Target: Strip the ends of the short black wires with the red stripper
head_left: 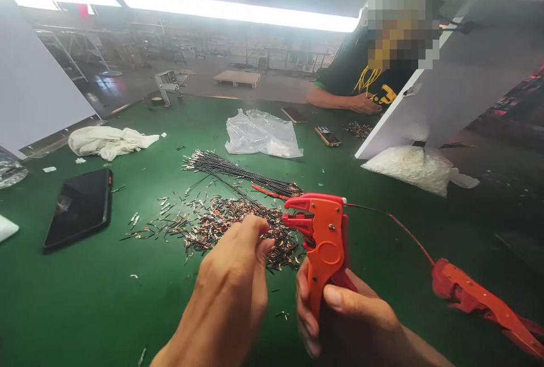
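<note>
My right hand [344, 310] is wrapped round the handles of an orange and red wire stripper [329, 237]. The tool stands upright and its jaws point left, with a gap between them. Just left of the jaws is my left hand [236, 276], thumb and forefinger pinched together; what they hold, if anything, is hidden. Beyond the left hand spreads a heap of short black and copper wire offcuts [229, 214]. Behind the heap lies a bundle of long black wires [242, 171] with pale tips at its left end. A red strip [267, 191] rests beside the bundle.
A second orange wire stripper [484, 296] lies at the right. On the green table are a black phone [80, 205], a white cloth [110, 141], a clear plastic bag [263, 133], and a filled bag [412, 169] by a white panel [425, 89]. Across sits a person [361, 67].
</note>
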Available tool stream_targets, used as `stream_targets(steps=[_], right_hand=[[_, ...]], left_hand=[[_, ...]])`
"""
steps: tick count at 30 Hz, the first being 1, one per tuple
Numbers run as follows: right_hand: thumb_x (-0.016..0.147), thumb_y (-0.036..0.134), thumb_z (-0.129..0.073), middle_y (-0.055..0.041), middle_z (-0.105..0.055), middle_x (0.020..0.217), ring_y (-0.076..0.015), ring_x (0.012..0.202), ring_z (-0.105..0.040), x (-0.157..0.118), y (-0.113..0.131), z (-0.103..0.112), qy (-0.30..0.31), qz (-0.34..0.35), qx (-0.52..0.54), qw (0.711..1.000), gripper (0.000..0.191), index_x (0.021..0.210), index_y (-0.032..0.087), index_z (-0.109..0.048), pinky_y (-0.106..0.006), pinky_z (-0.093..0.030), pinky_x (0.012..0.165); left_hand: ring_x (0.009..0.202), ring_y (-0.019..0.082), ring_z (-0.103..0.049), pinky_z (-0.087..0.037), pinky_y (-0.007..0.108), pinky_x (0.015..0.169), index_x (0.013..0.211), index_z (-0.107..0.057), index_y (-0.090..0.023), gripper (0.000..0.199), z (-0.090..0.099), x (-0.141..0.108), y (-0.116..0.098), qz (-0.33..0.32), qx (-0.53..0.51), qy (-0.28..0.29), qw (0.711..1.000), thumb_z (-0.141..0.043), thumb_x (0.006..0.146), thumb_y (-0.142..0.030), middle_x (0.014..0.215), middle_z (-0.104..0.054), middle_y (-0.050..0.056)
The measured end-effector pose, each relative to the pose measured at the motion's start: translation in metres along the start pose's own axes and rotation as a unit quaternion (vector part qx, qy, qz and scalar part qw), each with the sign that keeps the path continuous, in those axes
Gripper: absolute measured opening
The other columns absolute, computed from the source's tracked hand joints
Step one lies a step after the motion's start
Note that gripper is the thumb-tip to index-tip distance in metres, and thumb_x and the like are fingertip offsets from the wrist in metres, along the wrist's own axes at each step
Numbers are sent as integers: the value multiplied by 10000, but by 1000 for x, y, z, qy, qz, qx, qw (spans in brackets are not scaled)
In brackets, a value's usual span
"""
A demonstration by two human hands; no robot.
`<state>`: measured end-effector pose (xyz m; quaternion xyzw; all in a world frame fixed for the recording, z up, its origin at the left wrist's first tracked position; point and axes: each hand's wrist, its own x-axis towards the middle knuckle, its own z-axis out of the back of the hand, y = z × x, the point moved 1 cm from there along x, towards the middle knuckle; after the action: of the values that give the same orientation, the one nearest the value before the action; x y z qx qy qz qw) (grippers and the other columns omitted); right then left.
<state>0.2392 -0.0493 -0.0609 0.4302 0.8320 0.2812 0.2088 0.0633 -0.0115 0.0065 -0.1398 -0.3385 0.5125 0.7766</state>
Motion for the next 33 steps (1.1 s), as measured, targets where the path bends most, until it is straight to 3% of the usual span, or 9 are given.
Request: stream_targets(steps=[3,7,14,21,28,33], right_hand=[[833,296,-619,-65,-619,721,-156,628,-602,0,3,6,16,2,3,1000,241,961,92,-599,-285,-475,597],[835,283,-625,-66,-614,738,-151,637,-592,-1,-2,13,32,-10,14,999,237,978,96,-591,-284,-470,606],[825,276,-688,-21,-557,694,-89,576,-513,-1,-16,14,64,-1,8,998,227,941,109,-586,-190,-404,543],[859,292,-650,-11,-546,682,-94,556,-506,-2,-16,15,73,-4,-4,997,212,962,129,-562,-210,-425,544],[807,352,-712,-4,-535,668,-86,549,-467,-1,-8,14,63,-25,-79,995,308,934,128,-544,-188,-377,509],[828,342,-681,20,-509,610,-93,512,-477,-1,-13,14,60,-27,-92,994,271,923,148,-517,-215,-414,518]], left_hand=[[610,129,-555,-433,253,574,790,-576,-203,169,7,4,8,-21,-9,-38,999,-481,912,-134,691,-624,-20],[664,118,-562,-451,241,623,836,-637,-221,128,14,7,17,-37,-49,-66,996,-555,898,-143,729,-651,-36],[630,127,-549,-426,252,567,758,-661,-226,173,18,10,19,4,-78,-16,997,-567,903,-208,657,-634,-41],[596,121,-561,-403,272,565,749,-683,-237,171,22,10,18,39,-103,11,994,-580,885,-228,651,-648,-52],[624,140,-562,-417,270,569,695,-675,-216,197,22,11,15,35,-88,38,995,-584,869,-211,629,-629,-27],[624,134,-567,-433,262,576,702,-689,-212,196,23,16,17,32,-101,74,992,-582,865,-189,656,-644,-17]])
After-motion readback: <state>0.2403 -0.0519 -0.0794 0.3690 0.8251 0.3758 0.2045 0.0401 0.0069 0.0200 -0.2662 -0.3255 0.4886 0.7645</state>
